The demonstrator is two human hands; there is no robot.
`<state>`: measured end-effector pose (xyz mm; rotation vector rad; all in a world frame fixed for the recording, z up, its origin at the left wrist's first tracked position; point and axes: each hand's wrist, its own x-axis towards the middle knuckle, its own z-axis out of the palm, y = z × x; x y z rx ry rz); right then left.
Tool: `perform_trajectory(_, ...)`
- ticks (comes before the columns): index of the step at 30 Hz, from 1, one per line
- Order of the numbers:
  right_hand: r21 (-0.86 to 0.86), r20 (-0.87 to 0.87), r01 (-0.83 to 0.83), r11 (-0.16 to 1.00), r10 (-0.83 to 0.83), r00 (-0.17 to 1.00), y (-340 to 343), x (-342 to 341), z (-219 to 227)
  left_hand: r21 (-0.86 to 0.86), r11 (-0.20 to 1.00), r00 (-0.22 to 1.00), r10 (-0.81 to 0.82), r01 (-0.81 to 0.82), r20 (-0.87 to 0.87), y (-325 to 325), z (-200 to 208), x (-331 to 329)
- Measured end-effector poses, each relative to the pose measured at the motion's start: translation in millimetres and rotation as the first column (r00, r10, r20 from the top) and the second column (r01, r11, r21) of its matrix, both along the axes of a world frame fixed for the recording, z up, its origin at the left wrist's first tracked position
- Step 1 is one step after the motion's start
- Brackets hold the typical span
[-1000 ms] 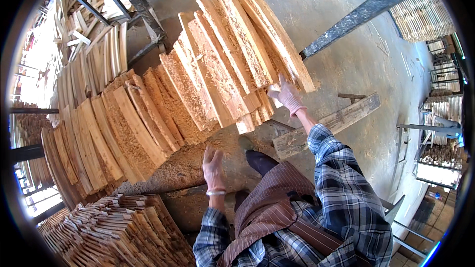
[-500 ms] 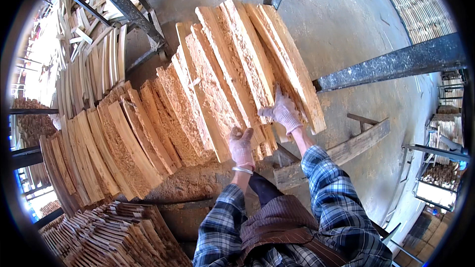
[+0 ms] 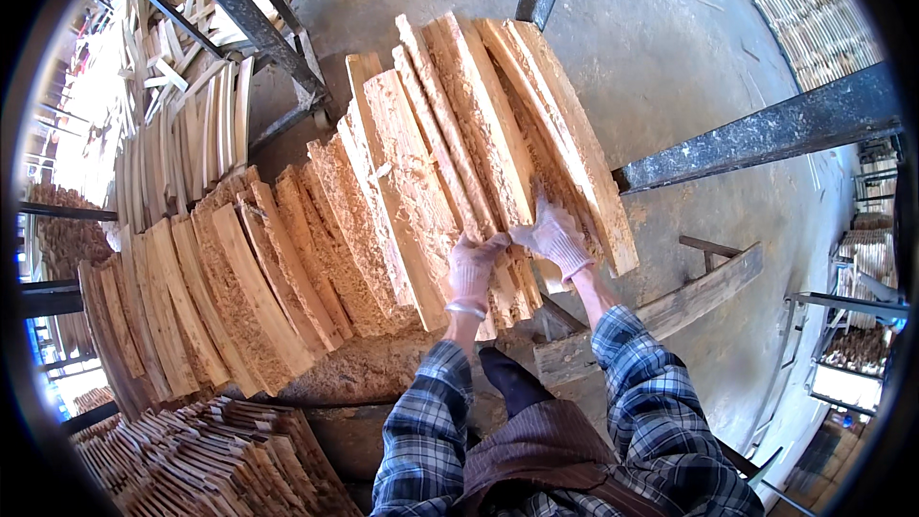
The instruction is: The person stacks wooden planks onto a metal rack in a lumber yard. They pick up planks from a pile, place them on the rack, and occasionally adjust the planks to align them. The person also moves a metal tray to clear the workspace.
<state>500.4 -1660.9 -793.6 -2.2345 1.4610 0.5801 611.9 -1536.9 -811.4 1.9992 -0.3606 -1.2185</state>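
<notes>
Both hands wore white knit gloves. Left hand (image 3: 474, 268) was curled around the lower end of a rough-sawn wooden slat (image 3: 458, 148), fingers wrapped on its edge. Right hand (image 3: 558, 237) gripped the neighbouring slat (image 3: 565, 148) near its lower end, fingertips just beside those of the left hand. Both slats stood on edge, tilted, in a fanned row of slats (image 3: 287, 268) leaning across a sawdust-covered support (image 3: 383, 369). A flat stack of thinner slats (image 3: 206, 460) lay at lower left. A dark steel beam (image 3: 766, 129) crossed at right above the concrete floor (image 3: 670, 48). Plaid sleeves (image 3: 421, 431) entered from below.
</notes>
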Motion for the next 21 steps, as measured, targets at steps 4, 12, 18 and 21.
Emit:
perform_trajectory(4, 0.319, 0.386, 0.025, 0.948, -0.154, 0.909, 52.7, -13.5, 18.0, 0.158, 0.969, 0.910, 0.233, -0.189, -0.342, 64.0, -33.5, 14.7)
perform_trajectory(12, 0.680, 0.353, 0.457, 0.574, -0.802, 0.482, 115.1, -71.6, -35.2, -0.057, 0.953, 0.802, 0.218, -0.298, -0.557, 153.3, 24.2, -26.0)
perform_trajectory(18, 0.877, 0.410, 0.118, 0.466, -0.853, 0.324, 125.8, -37.1, 73.4, -0.067, 0.876, 0.624, 0.284, -0.477, -0.728, 169.8, 21.0, 2.3)
perform_trajectory(21, 0.890, 0.396, 0.092, 0.446, -0.858, 0.326, 125.8, -51.0, 82.1, -0.219, 0.904, 0.771, 0.165, -0.368, -0.615, 158.7, 51.2, 9.4)
